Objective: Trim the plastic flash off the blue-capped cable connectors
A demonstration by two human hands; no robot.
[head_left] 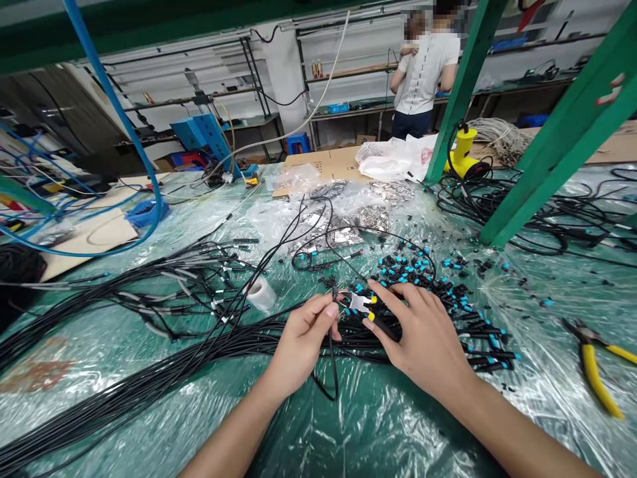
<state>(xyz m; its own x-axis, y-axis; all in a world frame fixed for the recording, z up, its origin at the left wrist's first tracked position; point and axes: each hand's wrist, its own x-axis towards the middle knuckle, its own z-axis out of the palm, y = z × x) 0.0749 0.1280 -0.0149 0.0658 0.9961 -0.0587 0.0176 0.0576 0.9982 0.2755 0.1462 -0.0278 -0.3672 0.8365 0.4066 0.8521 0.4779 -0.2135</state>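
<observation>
My left hand [304, 340] pinches a thin black cable [334, 372], which hangs in a small loop below the fingers. The cable end sticks up between thumb and forefinger. My right hand [423, 328] is closed round small pliers [360, 303] with a bright metal head and yellow-and-black handles. The head of the pliers points left, close to the left fingertips and the cable end; I cannot tell whether the jaws touch it. Beneath both hands runs a thick bundle of black cables [219, 352]. Small black and light-blue connector pieces [405, 269] lie heaped behind the right hand.
Yellow-handled cutters [592, 372] lie at the right on the plastic-covered green table [199, 425]. A white roll [261, 294] stands left of the hands. Behind are bags of metal parts [326, 226]. Green posts [552, 133] rise at right. A person [425, 73] stands in the background.
</observation>
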